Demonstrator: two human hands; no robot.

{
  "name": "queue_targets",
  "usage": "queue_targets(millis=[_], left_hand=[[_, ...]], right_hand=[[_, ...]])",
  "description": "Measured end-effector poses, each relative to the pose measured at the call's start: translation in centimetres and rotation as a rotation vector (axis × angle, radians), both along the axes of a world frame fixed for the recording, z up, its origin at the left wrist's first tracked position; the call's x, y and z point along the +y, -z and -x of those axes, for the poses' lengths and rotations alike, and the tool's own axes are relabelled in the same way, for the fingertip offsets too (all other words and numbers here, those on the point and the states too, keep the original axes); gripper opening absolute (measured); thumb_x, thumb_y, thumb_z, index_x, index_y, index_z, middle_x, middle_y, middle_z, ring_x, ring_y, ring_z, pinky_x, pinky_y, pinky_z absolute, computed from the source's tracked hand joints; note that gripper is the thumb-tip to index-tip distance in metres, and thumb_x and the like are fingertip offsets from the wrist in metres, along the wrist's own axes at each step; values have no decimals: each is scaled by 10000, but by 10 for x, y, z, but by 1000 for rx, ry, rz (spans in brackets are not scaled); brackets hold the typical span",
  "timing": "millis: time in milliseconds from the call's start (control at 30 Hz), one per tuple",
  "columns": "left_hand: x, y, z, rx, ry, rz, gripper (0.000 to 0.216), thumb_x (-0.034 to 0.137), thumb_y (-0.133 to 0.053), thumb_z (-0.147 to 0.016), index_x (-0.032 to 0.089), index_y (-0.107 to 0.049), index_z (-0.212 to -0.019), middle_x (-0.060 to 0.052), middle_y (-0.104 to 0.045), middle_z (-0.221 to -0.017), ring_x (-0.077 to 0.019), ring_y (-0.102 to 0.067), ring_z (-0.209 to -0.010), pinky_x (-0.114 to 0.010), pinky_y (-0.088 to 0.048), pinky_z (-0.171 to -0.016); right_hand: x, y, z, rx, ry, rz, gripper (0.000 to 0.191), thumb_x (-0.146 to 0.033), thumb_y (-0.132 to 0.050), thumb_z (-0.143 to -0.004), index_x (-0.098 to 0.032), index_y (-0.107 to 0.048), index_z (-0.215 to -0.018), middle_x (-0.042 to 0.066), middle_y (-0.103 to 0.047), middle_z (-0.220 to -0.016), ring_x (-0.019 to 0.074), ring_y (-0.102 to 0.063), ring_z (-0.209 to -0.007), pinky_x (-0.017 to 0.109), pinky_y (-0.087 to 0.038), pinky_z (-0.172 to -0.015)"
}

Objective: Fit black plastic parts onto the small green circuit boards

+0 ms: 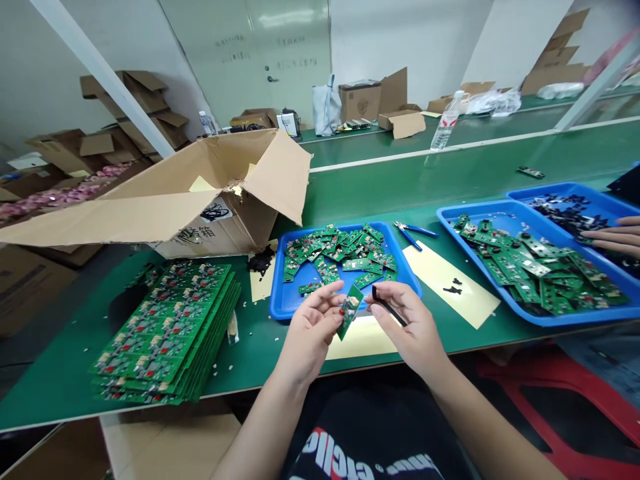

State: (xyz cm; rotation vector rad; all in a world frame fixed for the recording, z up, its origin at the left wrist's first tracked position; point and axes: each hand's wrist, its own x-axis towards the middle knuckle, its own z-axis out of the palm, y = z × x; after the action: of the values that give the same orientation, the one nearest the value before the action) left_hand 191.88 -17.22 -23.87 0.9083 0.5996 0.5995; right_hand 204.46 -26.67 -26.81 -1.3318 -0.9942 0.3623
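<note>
Over the front edge of a blue tray, my left hand (313,330) pinches a small green circuit board (351,311), held tilted, with a red part and pale parts on it. Close beside it, my right hand (413,327) is closed on a slim black tweezer-like tool (389,307); its exact kind is hard to make out. The blue tray (278,303) just beyond holds many loose small circuit boards (357,265). A sheet of yellow paper (363,339) lies under my hands.
Stacked circuit panels (165,333) stand left, before an open cardboard box (225,227). Blue-handled cutters (413,233) lie behind yellow paper (475,303) with black bits (453,287). Rightward are a tray of boards (535,321), a tray of black parts (565,207) and another person's hand (617,237).
</note>
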Motion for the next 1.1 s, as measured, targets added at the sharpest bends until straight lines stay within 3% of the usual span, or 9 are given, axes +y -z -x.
queue_targets(millis=[133, 300, 367, 467, 600, 767, 900, 1000, 1100], left_hand=[[-1, 1, -3, 20, 191, 271, 331, 73, -671, -625, 138, -672, -949, -25, -602, -760, -48, -531, -584, -134, -410, -524], [-3, 5, -5, 48, 252, 389, 287, 44, -652, -619, 146, -671, -886, -25, -605, -700, -57, -542, -560, -125, -379, -465], [-3, 5, -4, 66, 237, 344, 178, 159, -672, -681, 140, -681, -858, -39, -613, -682, -92, -581, -606, -153, -420, -504], [-1, 2, -1, 109, 235, 134, 272, 389, -647, -738, 148, -698, -853, -81, -665, -817, -158, -619, -731, -231, -469, -607], [6, -2, 2, 255, 338, -240, 268, 345, -694, -700, 173, -705, -906, -60, -682, -874, -164, -611, -789, -263, -464, -715], [8, -4, 2, 314, 312, -297, 280, 327, -637, -739, 159, -660, -961, -26, -633, -751, -108, -586, -573, -212, -411, -511], [7, 0, 3, 344, 202, -327, 372, 284, -717, -662, 172, -553, -977, 28, -578, -660, -97, -562, -529, -189, -368, -474], [7, 3, 2, 314, 98, -322, 335, 274, -772, -588, 162, -542, -805, 49, -533, -592, -85, -512, -542, -189, -385, -514], [5, 4, -2, 274, 34, -302, 273, 343, -739, -625, 148, -554, -671, 46, -500, -570, -69, -449, -527, -192, -376, -519]], right_hand=[[4, 2, -4, -185, -65, -90, 391, -167, -573, -801, -230, -450, -1166, 92, -584, -1107, 188, -608, -965, 345, -536, -834], [6, -3, -14, -360, -135, -114, 287, -152, -592, -792, -231, -520, -1058, 42, -640, -932, 164, -636, -858, 287, -540, -762], [7, -5, -15, -325, -131, -87, 240, -160, -583, -801, -231, -529, -1024, 28, -644, -878, 151, -639, -800, 273, -541, -721], [7, -7, -15, -287, -159, -30, 206, -182, -557, -817, -227, -527, -1015, 32, -644, -860, 153, -638, -774, 278, -541, -696], [6, -9, -14, -283, -191, 9, 201, -218, -558, -815, -216, -535, -1015, 44, -651, -885, 165, -643, -792, 295, -535, -718], [3, -9, -18, -167, -36, 12, 116, -227, -529, -844, -206, -571, -950, 51, -653, -889, 177, -647, -819, 308, -528, -738], [1, -8, -21, -187, -59, 37, 117, -213, -508, -858, -218, -594, -938, 30, -666, -838, 158, -655, -762, 288, -530, -709], [1, -9, -20, -246, -83, 61, 142, -209, -484, -868, -220, -601, -948, 23, -674, -802, 148, -654, -716, 274, -530, -678], [2, -10, -18, -278, -96, 88, 167, -231, -466, -874, -225, -604, -966, 31, -681, -820, 152, -649, -683, 286, -534, -658]])
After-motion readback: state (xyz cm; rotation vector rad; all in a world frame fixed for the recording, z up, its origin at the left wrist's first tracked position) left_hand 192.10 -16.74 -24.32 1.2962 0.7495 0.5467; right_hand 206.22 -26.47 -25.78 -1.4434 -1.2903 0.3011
